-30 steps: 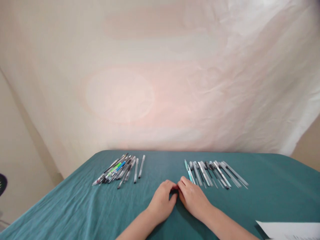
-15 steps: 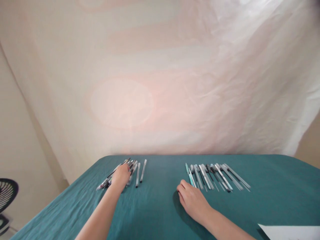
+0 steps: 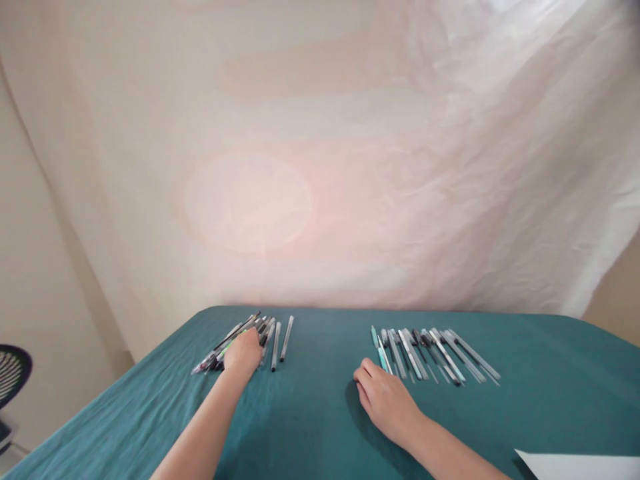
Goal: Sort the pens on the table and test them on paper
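My left hand reaches out to a loose pile of pens at the far left of the teal tablecloth. It lies on top of the pile, and its fingers are hidden behind the back of the hand. My right hand rests palm down on the cloth with its fingers curled under. It sits just in front of the left end of a neat row of pens, close to a teal pen. Whether anything is inside those curled fingers is hidden.
Two single pens lie beside the left pile. A white sheet of paper lies at the near right corner. A pale draped cloth hangs behind the table. A dark round object stands beyond the table's left edge.
A second ago both hands met at the middle of the cloth. My left hand has since gone out to the left pile and stays on it; the right hand has barely moved.
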A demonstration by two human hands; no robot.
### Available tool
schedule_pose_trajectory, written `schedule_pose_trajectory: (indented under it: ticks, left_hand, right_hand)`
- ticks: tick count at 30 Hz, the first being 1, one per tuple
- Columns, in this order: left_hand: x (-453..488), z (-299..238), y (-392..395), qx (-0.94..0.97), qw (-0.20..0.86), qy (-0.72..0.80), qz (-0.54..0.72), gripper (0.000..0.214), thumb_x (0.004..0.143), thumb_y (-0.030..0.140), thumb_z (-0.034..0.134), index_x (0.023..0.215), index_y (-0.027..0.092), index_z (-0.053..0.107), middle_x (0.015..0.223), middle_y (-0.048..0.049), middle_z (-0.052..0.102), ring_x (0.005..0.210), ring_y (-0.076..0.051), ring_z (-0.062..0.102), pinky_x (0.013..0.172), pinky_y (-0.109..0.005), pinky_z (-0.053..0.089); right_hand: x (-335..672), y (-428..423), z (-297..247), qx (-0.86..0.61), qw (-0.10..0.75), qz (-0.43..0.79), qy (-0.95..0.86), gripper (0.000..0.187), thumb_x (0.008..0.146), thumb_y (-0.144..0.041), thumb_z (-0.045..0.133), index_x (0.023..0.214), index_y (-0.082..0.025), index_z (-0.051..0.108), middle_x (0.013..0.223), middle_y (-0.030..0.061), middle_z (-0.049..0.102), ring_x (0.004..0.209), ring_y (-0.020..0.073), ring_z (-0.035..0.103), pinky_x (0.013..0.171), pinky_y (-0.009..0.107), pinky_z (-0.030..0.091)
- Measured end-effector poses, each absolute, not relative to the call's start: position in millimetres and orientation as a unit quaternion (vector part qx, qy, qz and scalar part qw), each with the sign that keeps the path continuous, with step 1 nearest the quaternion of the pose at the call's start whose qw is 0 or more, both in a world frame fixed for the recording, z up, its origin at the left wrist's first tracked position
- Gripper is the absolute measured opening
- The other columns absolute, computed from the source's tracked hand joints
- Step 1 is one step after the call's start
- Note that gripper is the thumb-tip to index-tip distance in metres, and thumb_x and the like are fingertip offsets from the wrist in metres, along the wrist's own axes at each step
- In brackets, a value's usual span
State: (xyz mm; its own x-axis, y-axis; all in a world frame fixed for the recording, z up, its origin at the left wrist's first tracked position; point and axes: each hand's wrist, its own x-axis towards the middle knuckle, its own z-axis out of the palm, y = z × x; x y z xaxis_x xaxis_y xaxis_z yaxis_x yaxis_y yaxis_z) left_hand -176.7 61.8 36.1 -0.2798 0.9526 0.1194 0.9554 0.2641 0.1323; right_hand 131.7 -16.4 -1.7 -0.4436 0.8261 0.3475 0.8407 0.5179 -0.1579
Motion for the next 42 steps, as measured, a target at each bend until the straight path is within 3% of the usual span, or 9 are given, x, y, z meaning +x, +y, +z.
schedule_pose_trajectory:
  ticks: [8, 11, 15, 17, 23, 27, 31, 35, 42]
  left_hand:
    - [-172, 67, 55, -0.600, -0.016, -0.791, -0.119, 0.019, 0.062, 0.020, 0.052, 0.076, 0.013, 0.063, 0.081, -0.0149, 0.065, 0.080, -0.030, 0.060, 0.064, -0.035, 0.042]
    - [-156, 92, 45, -0.643, -0.056, -0.747, -0.161, 0.026, 0.067, 0.028, 0.051, 0.087, 0.018, 0.064, 0.084, -0.0057, 0.067, 0.081, -0.023, 0.060, 0.067, -0.028, 0.043]
    - [-113, 114, 29, -0.680, -0.331, -0.580, -0.303, 0.034, 0.069, 0.037, 0.054, 0.095, 0.017, 0.064, 0.083, -0.0009, 0.067, 0.074, -0.017, 0.058, 0.059, -0.021, 0.042]
    - [-87, 116, 25, -0.671, -0.380, -0.545, -0.328, 0.032, 0.067, 0.036, 0.056, 0.091, 0.017, 0.065, 0.077, -0.0002, 0.066, 0.067, -0.014, 0.056, 0.054, -0.019, 0.040]
    - [-21, 90, 27, -0.642, -0.483, -0.464, -0.373, 0.028, 0.064, 0.034, 0.062, 0.082, 0.014, 0.064, 0.069, -0.0013, 0.063, 0.059, -0.012, 0.053, 0.048, -0.018, 0.036]
    - [0, 52, 29, -0.524, -0.594, -0.390, -0.469, 0.026, 0.066, 0.037, 0.063, 0.075, 0.014, 0.058, 0.063, 0.0007, 0.055, 0.057, -0.009, 0.050, 0.051, -0.019, 0.039]
    - [2, 22, 28, -0.453, -0.663, -0.331, -0.496, 0.025, 0.067, 0.035, 0.065, 0.075, 0.014, 0.055, 0.062, 0.0026, 0.051, 0.052, -0.007, 0.049, 0.055, -0.021, 0.041]
    - [0, 14, 27, -0.447, -0.677, -0.318, -0.490, 0.023, 0.067, 0.033, 0.066, 0.078, 0.015, 0.057, 0.064, 0.0029, 0.053, 0.056, -0.007, 0.049, 0.056, -0.020, 0.041]
    - [-10, 12, 33, -0.401, -0.679, -0.317, -0.527, 0.034, 0.075, 0.040, 0.056, 0.102, 0.019, 0.059, 0.094, -0.0050, 0.060, 0.073, -0.010, 0.055, 0.062, -0.022, 0.042]
  right_hand:
    - [132, -16, -1, -0.492, 0.191, -0.035, -0.849, 0.017, 0.085, -0.014, 0.038, 0.084, -0.019, 0.055, 0.085, 0.0041, 0.053, 0.074, 0.0153, 0.055, 0.063, 0.024, 0.039]
    - [132, -16, 0, -0.495, 0.190, -0.036, -0.847, 0.018, 0.085, -0.014, 0.038, 0.083, -0.019, 0.055, 0.085, 0.0045, 0.054, 0.075, 0.0157, 0.056, 0.064, 0.024, 0.040]
    - [131, -18, 3, -0.505, 0.202, -0.023, -0.839, 0.016, 0.084, -0.014, 0.040, 0.083, -0.019, 0.056, 0.086, 0.0042, 0.056, 0.078, 0.0160, 0.056, 0.066, 0.024, 0.040]
    - [131, -18, 4, -0.518, 0.220, -0.003, -0.827, 0.015, 0.082, -0.014, 0.042, 0.084, -0.019, 0.056, 0.086, 0.0039, 0.057, 0.077, 0.0157, 0.056, 0.066, 0.024, 0.040]
    - [128, -17, 4, -0.507, 0.384, 0.171, -0.753, 0.033, 0.091, -0.029, 0.028, 0.077, -0.019, 0.056, 0.075, 0.0025, 0.059, 0.071, 0.0139, 0.056, 0.065, 0.023, 0.039]
    - [125, -12, -1, -0.494, 0.471, 0.317, -0.658, 0.048, 0.091, -0.044, 0.018, 0.068, -0.018, 0.052, 0.057, -0.0001, 0.053, 0.052, 0.0117, 0.051, 0.051, 0.022, 0.038]
    - [122, -9, -4, -0.471, 0.480, 0.427, -0.604, 0.052, 0.087, -0.054, 0.017, 0.072, -0.016, 0.051, 0.053, -0.0026, 0.050, 0.035, 0.0073, 0.041, 0.036, 0.019, 0.031]
    - [120, -9, -6, -0.460, 0.458, 0.453, -0.611, 0.046, 0.085, -0.055, 0.026, 0.078, -0.016, 0.050, 0.049, -0.0053, 0.049, 0.030, 0.0058, 0.038, 0.031, 0.016, 0.025]
    - [120, -11, -7, -0.470, 0.418, 0.440, -0.640, 0.048, 0.086, -0.052, 0.024, 0.083, -0.015, 0.055, 0.044, -0.0061, 0.047, 0.030, 0.0064, 0.039, 0.032, 0.016, 0.028]
